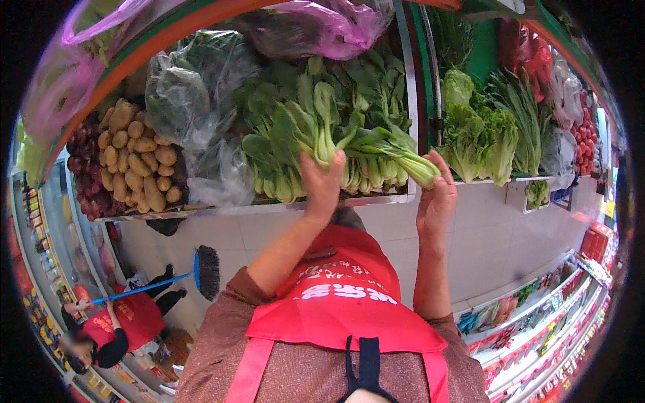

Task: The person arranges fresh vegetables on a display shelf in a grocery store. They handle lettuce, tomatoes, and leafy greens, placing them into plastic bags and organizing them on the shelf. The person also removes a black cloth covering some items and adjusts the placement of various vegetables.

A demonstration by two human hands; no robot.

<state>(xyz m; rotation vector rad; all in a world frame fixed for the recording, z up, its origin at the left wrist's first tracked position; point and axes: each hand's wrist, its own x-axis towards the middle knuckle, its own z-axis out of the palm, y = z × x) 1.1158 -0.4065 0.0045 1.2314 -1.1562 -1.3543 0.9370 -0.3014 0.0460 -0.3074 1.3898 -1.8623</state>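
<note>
My left hand (322, 176) grips a head of bok choy (323, 136) around its pale stalk base, leaves pointing away from me. In my right hand (437, 194) is another bok choy (410, 163), held by its base near the front right corner of the display bin. Its leaves slant to the left, towards the first head. Beneath and behind both lies a pile of bok choy (282, 184), stalk ends facing me along the bin's front edge (352, 200).
Left of the pile are clear plastic bags (201, 116), potatoes (136, 161) and red onions (90, 176). Right of the divider (426, 85) lie lettuce (463, 136) and long green leaves (524, 121). A person in a red apron (131, 322) holds a blue broom (204, 272) behind at left.
</note>
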